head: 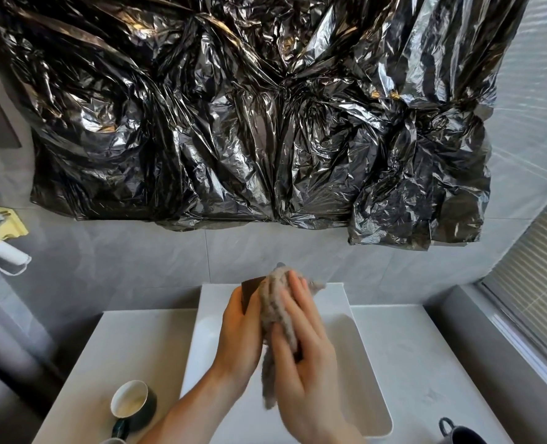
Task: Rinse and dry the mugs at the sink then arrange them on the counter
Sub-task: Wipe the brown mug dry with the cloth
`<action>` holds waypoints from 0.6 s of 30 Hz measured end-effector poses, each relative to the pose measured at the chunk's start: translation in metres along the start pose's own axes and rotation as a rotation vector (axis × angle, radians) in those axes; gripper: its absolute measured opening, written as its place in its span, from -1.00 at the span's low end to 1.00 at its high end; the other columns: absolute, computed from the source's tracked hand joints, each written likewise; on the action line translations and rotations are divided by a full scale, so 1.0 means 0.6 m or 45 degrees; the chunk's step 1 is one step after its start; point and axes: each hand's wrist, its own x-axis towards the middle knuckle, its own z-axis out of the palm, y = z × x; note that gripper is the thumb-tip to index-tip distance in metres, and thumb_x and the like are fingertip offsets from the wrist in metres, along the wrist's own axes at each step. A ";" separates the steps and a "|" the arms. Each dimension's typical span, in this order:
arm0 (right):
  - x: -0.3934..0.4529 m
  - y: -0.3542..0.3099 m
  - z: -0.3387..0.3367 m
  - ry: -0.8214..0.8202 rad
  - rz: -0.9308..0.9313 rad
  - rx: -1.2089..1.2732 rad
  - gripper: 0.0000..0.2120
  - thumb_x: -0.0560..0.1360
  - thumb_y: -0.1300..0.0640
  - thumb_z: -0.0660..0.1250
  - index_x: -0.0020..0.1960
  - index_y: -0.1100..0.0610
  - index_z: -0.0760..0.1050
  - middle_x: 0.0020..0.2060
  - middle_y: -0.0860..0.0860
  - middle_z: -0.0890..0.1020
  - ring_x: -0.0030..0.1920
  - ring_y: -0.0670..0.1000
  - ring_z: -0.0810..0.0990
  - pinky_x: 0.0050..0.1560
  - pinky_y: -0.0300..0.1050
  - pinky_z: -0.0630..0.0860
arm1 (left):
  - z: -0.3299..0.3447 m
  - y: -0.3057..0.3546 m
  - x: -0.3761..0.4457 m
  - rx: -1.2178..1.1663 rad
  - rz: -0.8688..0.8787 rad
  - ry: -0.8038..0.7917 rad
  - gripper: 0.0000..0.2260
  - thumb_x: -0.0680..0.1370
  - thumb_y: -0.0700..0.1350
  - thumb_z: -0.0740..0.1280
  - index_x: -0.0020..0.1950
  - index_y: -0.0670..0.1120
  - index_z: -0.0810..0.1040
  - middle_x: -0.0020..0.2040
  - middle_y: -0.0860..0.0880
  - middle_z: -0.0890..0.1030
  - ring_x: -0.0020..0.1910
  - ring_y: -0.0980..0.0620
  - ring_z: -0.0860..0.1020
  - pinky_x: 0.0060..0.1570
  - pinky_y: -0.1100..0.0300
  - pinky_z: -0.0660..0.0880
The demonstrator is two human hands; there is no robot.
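Lower right edge: a dark mug (461, 434) on the worktop (426, 363), cut off by the frame.
Lower left: a dark mug with a white inside (133, 403), on its side.
Centre, over the white sink (361, 363): left hand (241, 331), fingers curled round a dark brown mug (249, 291); right hand (301, 350), fingers straight and together, pressing a grey cloth (278, 302) on that mug.
Top: crinkled black plastic sheet (249, 116) on the wall.

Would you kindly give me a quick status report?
Left hand grips dark mug; right hand presses towel around it, over sink. Nothing obstructing.
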 end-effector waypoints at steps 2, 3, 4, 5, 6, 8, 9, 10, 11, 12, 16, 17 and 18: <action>-0.003 0.013 0.002 0.005 -0.040 -0.030 -0.51 0.62 0.25 0.25 0.54 0.05 0.42 0.58 -0.10 0.38 0.62 -0.04 0.26 0.55 -0.15 0.27 | -0.004 0.000 0.001 0.062 0.061 -0.004 -0.57 0.62 0.13 0.34 0.33 -0.15 0.59 0.21 -0.15 0.71 0.23 -0.15 0.68 0.23 -0.21 0.61; 0.001 0.019 -0.001 0.037 0.045 0.032 -0.55 0.65 0.18 0.21 0.54 0.05 0.44 0.54 -0.08 0.45 0.58 -0.02 0.35 0.52 -0.10 0.35 | -0.005 -0.002 0.000 0.093 0.090 -0.016 -0.56 0.60 0.14 0.36 0.34 -0.14 0.58 0.19 -0.11 0.72 0.20 -0.10 0.69 0.17 -0.17 0.64; 0.009 0.021 -0.005 0.085 0.191 0.148 -0.59 0.69 0.08 0.16 0.51 0.04 0.48 0.45 -0.05 0.55 0.50 0.00 0.47 0.48 0.02 0.43 | -0.006 -0.003 -0.003 0.110 0.122 -0.015 -0.56 0.56 0.15 0.39 0.32 -0.10 0.58 0.14 -0.02 0.73 0.15 0.00 0.70 0.09 -0.04 0.67; 0.016 0.019 -0.010 0.120 0.368 0.269 -0.63 0.73 0.02 0.10 0.44 0.02 0.53 0.32 -0.03 0.66 0.39 0.01 0.59 0.42 0.14 0.49 | -0.006 -0.004 -0.008 0.125 0.159 -0.003 -0.56 0.51 0.16 0.41 0.29 -0.05 0.57 0.08 0.07 0.72 0.09 0.11 0.70 0.00 0.16 0.66; 0.019 0.021 -0.012 0.127 0.522 0.371 -0.64 0.76 0.01 0.06 0.37 0.00 0.58 0.20 -0.02 0.72 0.28 0.01 0.66 0.36 0.20 0.53 | -0.006 -0.003 -0.012 0.144 0.193 -0.010 -0.56 0.47 0.16 0.42 0.26 -0.03 0.57 0.05 0.11 0.71 0.05 0.17 0.68 -0.05 0.27 0.61; 0.020 0.014 -0.013 0.121 0.582 0.430 -0.66 0.77 0.08 0.06 0.31 -0.07 0.60 0.12 -0.02 0.75 0.21 0.04 0.70 0.29 0.20 0.58 | -0.006 -0.003 -0.011 0.172 0.209 -0.038 -0.60 0.49 0.11 0.41 0.26 -0.04 0.56 0.06 0.11 0.71 0.05 0.19 0.67 -0.03 0.32 0.58; 0.018 0.007 -0.011 0.116 0.537 0.419 -0.67 0.76 0.09 0.09 0.36 -0.11 0.56 0.17 -0.03 0.73 0.25 0.07 0.68 0.28 0.23 0.58 | -0.005 0.000 -0.009 0.167 0.206 -0.031 -0.62 0.50 0.10 0.40 0.25 -0.05 0.57 0.06 0.09 0.72 0.06 0.17 0.67 -0.03 0.30 0.59; 0.012 0.003 -0.008 0.100 0.467 0.410 -0.64 0.73 0.08 0.12 0.45 -0.14 0.49 0.28 -0.03 0.68 0.34 0.08 0.62 0.31 0.27 0.55 | -0.004 0.002 -0.005 0.153 0.206 -0.017 -0.60 0.49 0.11 0.40 0.25 -0.06 0.57 0.07 0.06 0.73 0.09 0.13 0.68 -0.01 0.24 0.61; 0.006 0.005 -0.004 0.066 0.378 0.357 -0.57 0.69 0.08 0.13 0.54 -0.13 0.41 0.39 -0.04 0.60 0.43 0.07 0.54 0.38 0.29 0.49 | -0.003 0.003 -0.003 0.130 0.203 -0.021 -0.56 0.48 0.15 0.41 0.25 -0.07 0.57 0.09 0.01 0.73 0.12 0.06 0.69 0.03 0.16 0.63; 0.001 0.005 -0.002 0.037 0.313 0.297 -0.52 0.67 0.08 0.13 0.58 -0.09 0.35 0.47 -0.06 0.52 0.50 0.05 0.46 0.44 0.27 0.44 | -0.002 0.002 -0.001 0.109 0.192 -0.031 -0.53 0.46 0.18 0.40 0.26 -0.07 0.56 0.11 -0.02 0.73 0.14 0.00 0.70 0.07 0.06 0.64; 0.020 0.001 -0.016 0.174 0.619 0.433 -0.68 0.71 0.00 0.17 0.34 0.05 0.58 0.03 0.09 0.77 0.04 0.16 0.75 -0.08 0.03 0.70 | -0.002 -0.001 -0.010 0.121 0.214 -0.062 -0.61 0.51 0.11 0.39 0.26 -0.04 0.56 0.08 0.06 0.71 0.09 0.12 0.67 -0.01 0.21 0.61; 0.027 0.004 -0.021 0.193 0.756 0.553 -0.71 0.73 0.05 0.18 0.27 0.10 0.62 -0.06 0.08 0.78 -0.05 0.11 0.77 -0.14 -0.06 0.69 | -0.003 -0.002 -0.013 0.120 0.199 -0.081 -0.63 0.52 0.08 0.36 0.27 -0.05 0.56 0.08 0.07 0.71 0.08 0.14 0.67 -0.02 0.26 0.59; 0.032 0.007 -0.026 0.171 0.847 0.639 -0.70 0.74 0.07 0.17 0.24 0.14 0.64 -0.06 0.08 0.79 -0.02 0.08 0.77 -0.08 -0.07 0.68 | -0.004 -0.004 -0.015 0.116 0.180 -0.102 -0.63 0.53 0.06 0.34 0.29 -0.06 0.56 0.09 0.06 0.71 0.09 0.14 0.66 -0.02 0.29 0.58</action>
